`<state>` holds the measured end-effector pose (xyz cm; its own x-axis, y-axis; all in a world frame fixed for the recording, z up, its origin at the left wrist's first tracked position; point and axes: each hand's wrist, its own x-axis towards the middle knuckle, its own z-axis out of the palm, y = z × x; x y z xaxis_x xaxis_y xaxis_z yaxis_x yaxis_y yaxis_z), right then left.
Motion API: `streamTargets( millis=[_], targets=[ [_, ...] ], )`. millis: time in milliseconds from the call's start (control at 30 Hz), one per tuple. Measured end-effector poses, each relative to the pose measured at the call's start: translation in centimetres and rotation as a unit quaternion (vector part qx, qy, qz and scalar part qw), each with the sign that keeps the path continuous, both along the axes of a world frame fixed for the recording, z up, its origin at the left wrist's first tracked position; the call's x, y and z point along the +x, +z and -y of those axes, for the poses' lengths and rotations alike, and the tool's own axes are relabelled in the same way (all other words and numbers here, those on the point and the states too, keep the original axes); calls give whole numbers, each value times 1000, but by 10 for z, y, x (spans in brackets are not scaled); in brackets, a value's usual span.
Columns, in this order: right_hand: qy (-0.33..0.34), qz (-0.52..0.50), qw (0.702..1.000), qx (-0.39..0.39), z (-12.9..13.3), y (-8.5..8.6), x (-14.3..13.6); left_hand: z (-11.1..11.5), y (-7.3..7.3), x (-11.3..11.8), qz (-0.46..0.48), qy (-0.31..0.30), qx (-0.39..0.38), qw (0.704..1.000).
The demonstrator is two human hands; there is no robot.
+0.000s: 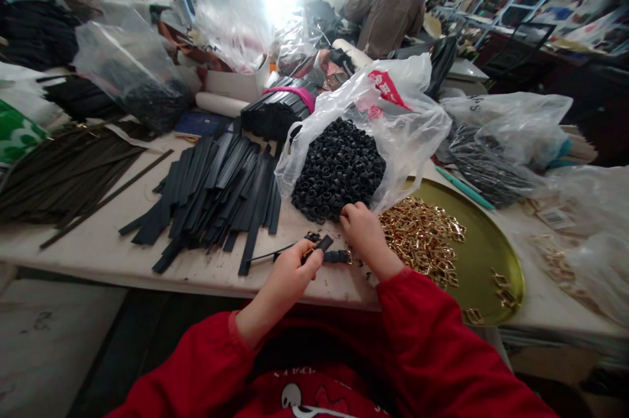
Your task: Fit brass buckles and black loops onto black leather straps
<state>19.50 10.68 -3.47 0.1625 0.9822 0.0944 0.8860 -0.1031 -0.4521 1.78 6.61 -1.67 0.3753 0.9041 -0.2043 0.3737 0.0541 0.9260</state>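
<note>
My left hand is closed around a black strap, whose short end sticks out past the thumb. A bit of orange shows between the fingers; what it belongs to is hidden. On the table just beyond lies a black strap piece with a gold buckle. My right hand has its fingertips pinched together at the near edge of a heap of small black loops; whether a loop is between them is hidden. The loops spill from a clear plastic bag. Many black straps lie fanned out left of my hands.
Right of my right hand, gold buckles are heaped on a round gold tray. A teal pen-like tool lies by its rim. Brown strips cover the left side. A bundle of black strips and a person are behind.
</note>
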Motion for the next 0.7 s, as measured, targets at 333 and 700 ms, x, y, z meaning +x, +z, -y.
streamTargets(
  millis=[333,700],
  targets=[
    [-40,-662,747,-37,74,18,-23,15,8,9,-12,-13,94,995],
    [21,-587,807,-63,108,22,-15,34,18,1,-6,-102,41,994]
  ],
)
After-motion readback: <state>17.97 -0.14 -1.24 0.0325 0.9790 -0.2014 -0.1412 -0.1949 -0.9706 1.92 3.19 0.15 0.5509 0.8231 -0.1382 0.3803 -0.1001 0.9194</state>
